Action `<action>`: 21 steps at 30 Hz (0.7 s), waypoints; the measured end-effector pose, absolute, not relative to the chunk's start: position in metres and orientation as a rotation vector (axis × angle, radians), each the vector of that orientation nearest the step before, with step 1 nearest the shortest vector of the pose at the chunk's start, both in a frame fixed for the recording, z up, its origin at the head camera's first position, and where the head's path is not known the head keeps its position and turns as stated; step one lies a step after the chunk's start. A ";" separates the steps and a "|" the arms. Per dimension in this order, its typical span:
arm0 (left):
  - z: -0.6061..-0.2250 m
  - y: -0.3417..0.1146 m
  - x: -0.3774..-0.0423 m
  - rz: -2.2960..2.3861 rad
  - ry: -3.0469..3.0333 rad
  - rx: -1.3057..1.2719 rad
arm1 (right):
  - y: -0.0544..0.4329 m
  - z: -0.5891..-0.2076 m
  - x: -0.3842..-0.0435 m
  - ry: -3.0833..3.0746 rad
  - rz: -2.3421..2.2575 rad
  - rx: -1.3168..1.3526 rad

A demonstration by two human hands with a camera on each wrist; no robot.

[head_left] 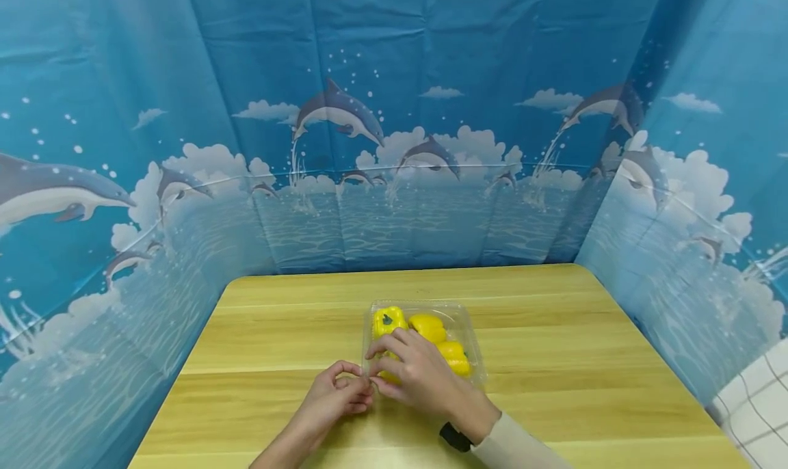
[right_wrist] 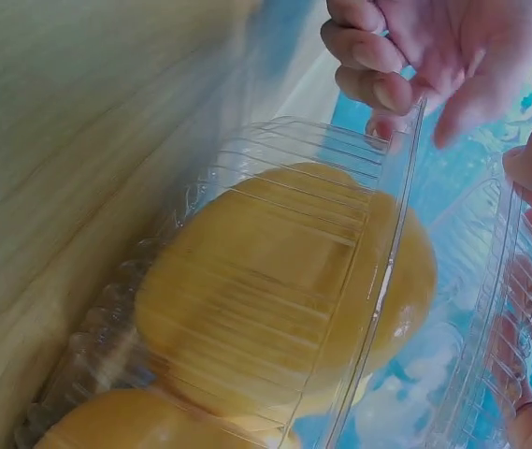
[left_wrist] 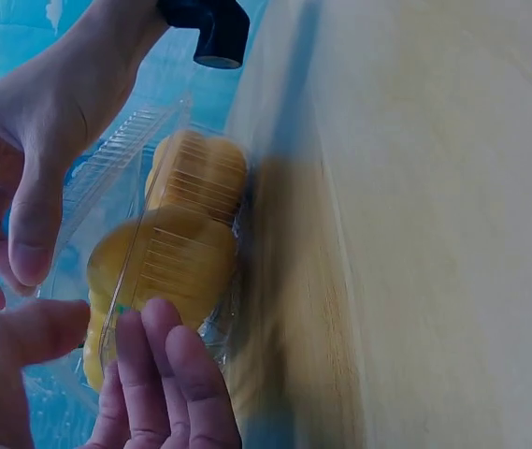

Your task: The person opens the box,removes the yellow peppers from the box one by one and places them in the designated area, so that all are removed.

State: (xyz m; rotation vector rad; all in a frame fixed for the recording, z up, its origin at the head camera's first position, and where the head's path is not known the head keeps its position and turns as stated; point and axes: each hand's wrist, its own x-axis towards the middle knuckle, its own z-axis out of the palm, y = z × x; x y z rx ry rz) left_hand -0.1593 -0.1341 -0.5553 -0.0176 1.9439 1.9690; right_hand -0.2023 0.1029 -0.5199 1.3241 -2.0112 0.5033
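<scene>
While our left hand (head_left: 338, 397) touches the clear plastic container (head_left: 477, 349) with loose, parted fingers, our right hand (head_left: 421, 374) grips its edge, yellow bell peppers (head_left: 454, 357) beneath those fingers.

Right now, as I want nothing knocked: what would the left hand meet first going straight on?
Most likely the clear box, at its near-left corner; the left hand looks close to it, but touching or not is hard to tell.
</scene>
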 end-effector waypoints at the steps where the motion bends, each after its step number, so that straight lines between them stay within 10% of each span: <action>1: -0.555 -0.134 -0.159 1.953 1.977 -0.010 | 0.104 -0.520 -0.202 -2.007 0.498 1.329; 21: -0.552 -0.126 -0.155 1.936 2.087 -0.022 | 0.141 -0.535 -0.189 -2.132 0.447 1.283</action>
